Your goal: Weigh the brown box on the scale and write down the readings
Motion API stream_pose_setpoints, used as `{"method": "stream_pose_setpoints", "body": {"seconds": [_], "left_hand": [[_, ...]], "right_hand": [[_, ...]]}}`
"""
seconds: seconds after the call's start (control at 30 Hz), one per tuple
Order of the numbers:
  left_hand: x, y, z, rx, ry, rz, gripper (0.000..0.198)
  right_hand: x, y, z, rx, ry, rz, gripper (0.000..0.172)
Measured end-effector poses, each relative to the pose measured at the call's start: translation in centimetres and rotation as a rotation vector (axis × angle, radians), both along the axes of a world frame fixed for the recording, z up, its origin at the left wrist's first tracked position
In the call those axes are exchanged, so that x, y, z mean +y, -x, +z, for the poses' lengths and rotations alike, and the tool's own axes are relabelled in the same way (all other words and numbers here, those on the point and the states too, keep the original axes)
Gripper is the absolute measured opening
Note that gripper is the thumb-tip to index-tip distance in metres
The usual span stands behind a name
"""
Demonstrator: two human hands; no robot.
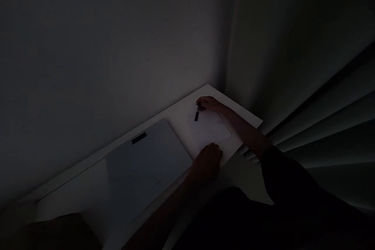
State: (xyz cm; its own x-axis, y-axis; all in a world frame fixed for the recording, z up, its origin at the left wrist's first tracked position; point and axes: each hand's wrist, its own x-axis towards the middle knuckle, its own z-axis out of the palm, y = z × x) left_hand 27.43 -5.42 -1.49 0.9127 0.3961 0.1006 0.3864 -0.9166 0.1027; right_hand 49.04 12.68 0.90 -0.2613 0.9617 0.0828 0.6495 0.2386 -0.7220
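a white table [179, 125] carries a flat grey panel [149, 164] and, just beside it, a white sheet [206, 129].

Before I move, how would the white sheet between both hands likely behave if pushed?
The white sheet looks thin and lies flat on the table, so it is probably light and floppy. Showing little height, it would likely slide, not tip. The left hand by its near edge could block it.
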Motion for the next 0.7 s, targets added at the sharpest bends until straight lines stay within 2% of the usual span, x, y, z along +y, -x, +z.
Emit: {"method": "stream_pose_setpoints", "body": {"seconds": [0.1, 0.23, 0.3, 0.4, 0.57, 0.7], "left_hand": [[0.1, 0.1, -0.4, -0.020, 0.010, -0.008, 0.040], [0.2, 0.1, -1.3, -0.078, -0.015, 0.005, 0.041], [0.2, 0.1, -1.7, -0.109, -0.036, 0.008, 0.041], [0.1, 0.2, -1.9, -0.104, -0.047, 0.006, 0.043], [0.0, 0.3, -1.8, -0.103, -0.029, 0.026, 0.044], [0.1, 0.4, -2.1, -0.113, 0.024, 0.031, 0.044]], "right_hand": [[0.6, -0.9, -0.7, 0.215, -0.020, -0.013, 0.023], [0.4, -1.0, -1.1, 0.401, -0.048, -0.171, 0.036], [0.2, -0.7, -1.1, 0.423, 0.027, -0.206, 0.039], [-0.2, 0.0, -1.5, 0.406, 0.098, -0.194, 0.028], [-0.6, 0.5, -2.6, 0.345, 0.039, -0.224, 0.036], [-0.6, 0.7, -2.9, 0.296, 0.024, -0.211, 0.033]]}}
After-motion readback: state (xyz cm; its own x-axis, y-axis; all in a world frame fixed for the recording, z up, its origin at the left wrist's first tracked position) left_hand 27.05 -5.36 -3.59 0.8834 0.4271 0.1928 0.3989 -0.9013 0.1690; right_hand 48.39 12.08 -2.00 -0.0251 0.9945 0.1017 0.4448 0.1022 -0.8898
